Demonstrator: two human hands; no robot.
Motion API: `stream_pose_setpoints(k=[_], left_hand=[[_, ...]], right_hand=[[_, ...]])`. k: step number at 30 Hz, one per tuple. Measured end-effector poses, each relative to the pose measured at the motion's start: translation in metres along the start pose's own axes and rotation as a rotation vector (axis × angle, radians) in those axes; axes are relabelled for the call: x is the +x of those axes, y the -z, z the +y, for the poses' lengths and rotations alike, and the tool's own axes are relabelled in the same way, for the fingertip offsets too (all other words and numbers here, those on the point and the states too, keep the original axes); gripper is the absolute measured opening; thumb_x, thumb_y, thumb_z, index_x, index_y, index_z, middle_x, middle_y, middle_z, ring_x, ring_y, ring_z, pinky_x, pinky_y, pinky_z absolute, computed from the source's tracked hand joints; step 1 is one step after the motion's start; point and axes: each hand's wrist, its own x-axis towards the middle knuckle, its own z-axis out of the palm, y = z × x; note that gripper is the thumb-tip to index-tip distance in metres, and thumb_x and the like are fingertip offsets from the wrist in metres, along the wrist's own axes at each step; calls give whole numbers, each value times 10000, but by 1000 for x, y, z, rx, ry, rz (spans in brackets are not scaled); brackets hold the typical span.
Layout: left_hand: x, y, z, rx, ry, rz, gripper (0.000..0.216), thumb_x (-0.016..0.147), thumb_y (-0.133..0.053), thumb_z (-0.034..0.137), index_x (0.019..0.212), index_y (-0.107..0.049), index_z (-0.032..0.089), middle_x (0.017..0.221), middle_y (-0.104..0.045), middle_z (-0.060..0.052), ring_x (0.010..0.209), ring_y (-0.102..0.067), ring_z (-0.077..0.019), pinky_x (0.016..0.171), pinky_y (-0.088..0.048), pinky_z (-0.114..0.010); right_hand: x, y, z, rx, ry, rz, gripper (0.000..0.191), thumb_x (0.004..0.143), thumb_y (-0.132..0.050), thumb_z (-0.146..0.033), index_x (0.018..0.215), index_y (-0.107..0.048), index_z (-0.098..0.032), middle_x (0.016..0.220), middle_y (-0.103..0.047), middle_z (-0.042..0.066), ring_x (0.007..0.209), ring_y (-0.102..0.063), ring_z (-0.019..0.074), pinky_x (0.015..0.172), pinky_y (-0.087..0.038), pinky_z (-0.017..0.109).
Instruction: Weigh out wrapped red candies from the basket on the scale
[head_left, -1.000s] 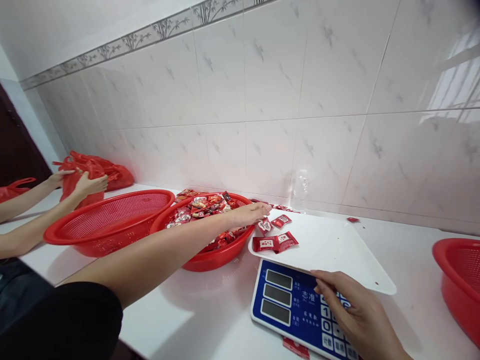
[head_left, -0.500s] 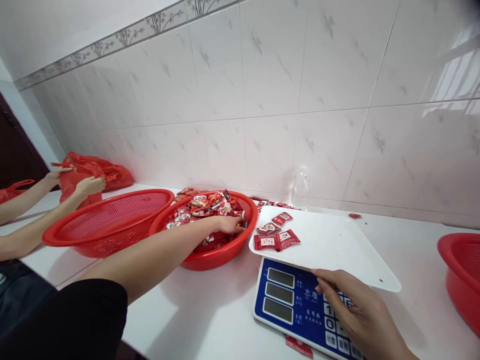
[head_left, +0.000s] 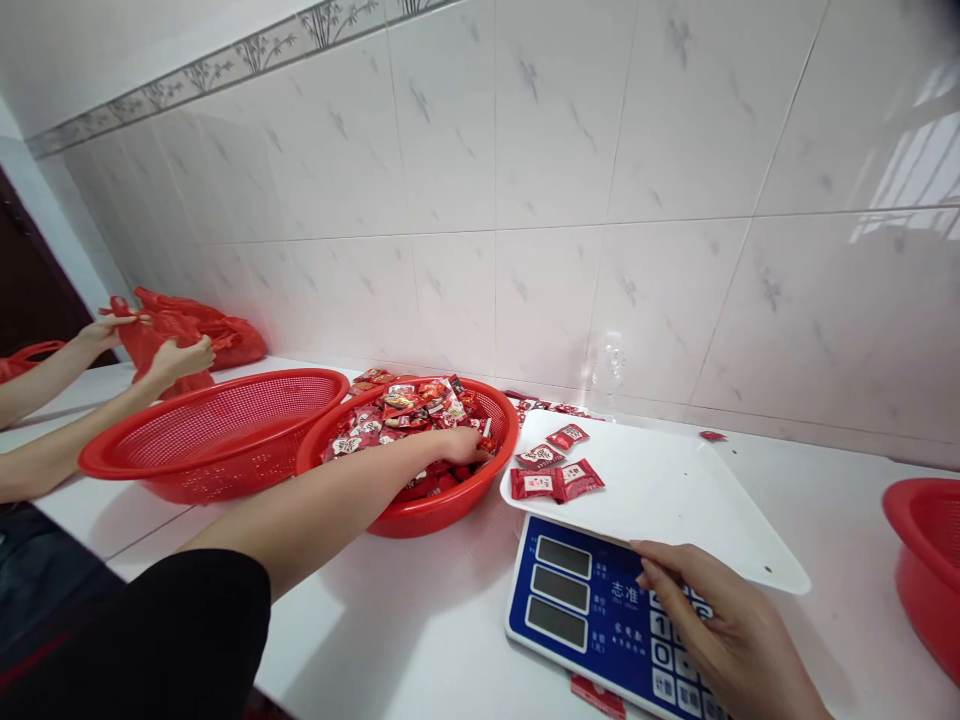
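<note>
My left hand [head_left: 459, 443] reaches into a red basket [head_left: 420, 515] heaped with red wrapped candies [head_left: 409, 405]; its fingers curl down among the packets, and what they hold is hidden. Right of the basket, a white tray [head_left: 675, 500] sits on a blue electronic scale [head_left: 577, 600] and carries several red candy packets [head_left: 551, 470]. My right hand [head_left: 720, 630] rests on the scale's keypad with fingers stretched out, holding nothing.
An empty red basket [head_left: 217, 440] stands left of the full one. Another person's two hands [head_left: 161, 350] grip a red plastic bag [head_left: 187, 330] at far left. A third red basket [head_left: 926, 560] sits at the right edge. The tiled wall rises close behind the white counter.
My left hand drew back from the tray, leaving candy packets there, and went into the candy basket. The right hand stayed on the scale keypad.
</note>
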Motion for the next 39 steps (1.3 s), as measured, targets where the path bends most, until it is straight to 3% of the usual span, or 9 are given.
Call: stream_pose_setpoints(k=[3, 6, 10, 14, 20, 25, 28, 34, 39], left_hand=[[0, 3, 3, 15, 5, 83, 249, 883, -567, 368, 875, -624, 125, 870, -655, -37, 779, -621, -161, 747, -499, -345], [0, 14, 5, -6, 8, 236, 240, 874, -551, 356, 807, -615, 135, 874, -672, -76, 808, -621, -200, 739, -466, -308], [-1, 33, 2, -63, 19, 408, 240, 850, -532, 373, 733, -566, 166, 814, -670, -75, 773, -612, -216, 654, -424, -268], [-8, 46, 0, -147, 1, 475, 287, 837, -525, 415, 658, -490, 194, 672, -606, -19, 628, -567, -174, 539, -369, -246], [-20, 43, 26, -295, -57, 451, 349, 804, -538, 470, 604, -436, 203, 504, -450, 38, 471, -442, -125, 443, -306, -234], [-14, 29, 65, -379, -152, 390, 307, 814, -535, 452, 672, -522, 180, 563, -520, 27, 515, -492, -124, 455, -336, -217], [-9, 24, 85, -395, -226, 320, 293, 833, -507, 452, 768, -584, 177, 658, -603, 10, 579, -555, -138, 507, -397, -218], [-6, 15, 107, -307, -341, 183, 259, 712, -665, 342, 922, -642, 193, 951, -689, -35, 837, -634, -204, 704, -483, -259], [-5, 4, 114, -272, -360, 187, 552, 830, -522, 490, 1289, -476, 186, 1378, -488, -109, 1236, -469, -246, 1003, -379, -321]], right_hand=[[1, 1, -1, -1, -1, -8, 187, 923, -508, -316, 1087, -599, -310, 870, -694, -18, 767, -669, 130, 612, -556, 195], [1, 1, -3, 14, -7, 2, 186, 923, -505, -321, 1080, -605, -310, 869, -695, -16, 770, -668, 138, 609, -558, 208], [1, 2, -4, 24, -18, 6, 189, 925, -501, -321, 1078, -609, -308, 874, -695, -11, 774, -667, 144, 620, -561, 221], [1, 2, -3, 22, -21, -5, 191, 924, -500, -319, 1076, -613, -302, 864, -696, -9, 765, -668, 141, 599, -560, 207], [2, 1, -3, 41, -20, -2, 189, 921, -504, -312, 1065, -624, -294, 860, -700, -5, 755, -674, 141, 601, -560, 207], [2, -2, -3, 77, -34, 7, 198, 916, -504, -314, 1045, -646, -267, 853, -702, 22, 756, -673, 158, 621, -567, 232], [2, -4, -5, 121, -74, 28, 218, 921, -490, -339, 1038, -652, -253, 847, -694, 40, 743, -661, 166, 610, -566, 239], [3, -6, -9, 155, -67, 64, 226, 928, -476, -349, 1010, -660, -247, 814, -676, 48, 730, -638, 173, 586, -537, 247], [4, -6, -10, 138, -24, 89, 219, 927, -475, -342, 991, -664, -250, 772, -670, 36, 696, -635, 171, 590, -515, 265]])
